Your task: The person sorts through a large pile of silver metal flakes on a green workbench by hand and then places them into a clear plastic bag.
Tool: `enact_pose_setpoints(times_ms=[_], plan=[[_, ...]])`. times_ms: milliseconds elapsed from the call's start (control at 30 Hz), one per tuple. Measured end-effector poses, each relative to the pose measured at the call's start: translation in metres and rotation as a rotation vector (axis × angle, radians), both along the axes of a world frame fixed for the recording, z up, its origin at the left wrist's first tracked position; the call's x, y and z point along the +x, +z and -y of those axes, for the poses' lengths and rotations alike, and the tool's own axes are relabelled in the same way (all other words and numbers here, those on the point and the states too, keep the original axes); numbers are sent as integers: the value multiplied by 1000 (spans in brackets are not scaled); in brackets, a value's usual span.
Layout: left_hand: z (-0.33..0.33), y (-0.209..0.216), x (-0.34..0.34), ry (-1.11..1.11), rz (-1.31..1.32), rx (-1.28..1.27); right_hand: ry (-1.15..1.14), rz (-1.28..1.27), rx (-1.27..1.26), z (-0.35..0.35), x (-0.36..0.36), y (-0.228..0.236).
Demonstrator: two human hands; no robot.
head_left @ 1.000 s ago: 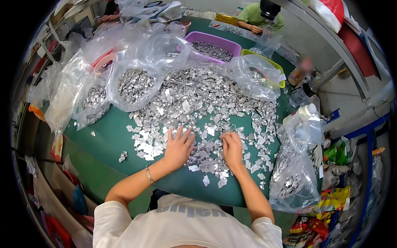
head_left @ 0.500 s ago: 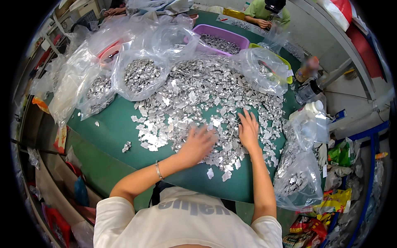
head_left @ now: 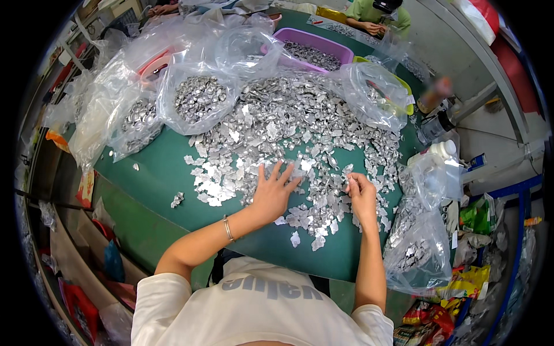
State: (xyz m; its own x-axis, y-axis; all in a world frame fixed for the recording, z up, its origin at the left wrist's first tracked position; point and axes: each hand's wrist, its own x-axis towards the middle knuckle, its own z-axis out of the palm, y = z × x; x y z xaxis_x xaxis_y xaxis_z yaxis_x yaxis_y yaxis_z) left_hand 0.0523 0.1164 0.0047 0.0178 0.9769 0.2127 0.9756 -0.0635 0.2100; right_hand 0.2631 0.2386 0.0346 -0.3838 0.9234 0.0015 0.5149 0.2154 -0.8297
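Note:
A wide heap of small silver metal pieces [head_left: 288, 115], flat and irregular in outline, is spread over the green table [head_left: 167, 173]. My left hand [head_left: 272, 193] lies on the near part of the heap, fingers spread and palm down, with a bracelet on its wrist. Pinched between the thumb and fingers of my right hand [head_left: 362, 196] is one small silver metal piece [head_left: 347, 170], at the heap's right side. More pieces lie loose between and in front of both hands.
Clear plastic bags of metal pieces [head_left: 199, 98] stand at the left, and another bag [head_left: 415, 251] at the right edge. Behind the heap sit a purple basin [head_left: 314, 40] and a yellow-green tray [head_left: 410, 101]. A white bottle [head_left: 441, 151] stands right. Another person [head_left: 378, 17] works across the table.
My right hand has drawn back toward me, its fingers closing from spread to a pinch on a metal piece. My left hand has shifted slightly left, its fingers spread on the heap.

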Motion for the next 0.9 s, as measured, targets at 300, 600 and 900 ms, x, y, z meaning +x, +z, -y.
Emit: enact_pose_setpoints(times_ms=[300,600,900], plan=[[15,-2,9,-216,89,-30,245,7,304,49,-39,-26],[69,5,-12,-93,361,-2,582,-330,-135,77,-44,-10],[54,8,-14,53,57,-51,-224,-662,-368,-16,-30,-19]])
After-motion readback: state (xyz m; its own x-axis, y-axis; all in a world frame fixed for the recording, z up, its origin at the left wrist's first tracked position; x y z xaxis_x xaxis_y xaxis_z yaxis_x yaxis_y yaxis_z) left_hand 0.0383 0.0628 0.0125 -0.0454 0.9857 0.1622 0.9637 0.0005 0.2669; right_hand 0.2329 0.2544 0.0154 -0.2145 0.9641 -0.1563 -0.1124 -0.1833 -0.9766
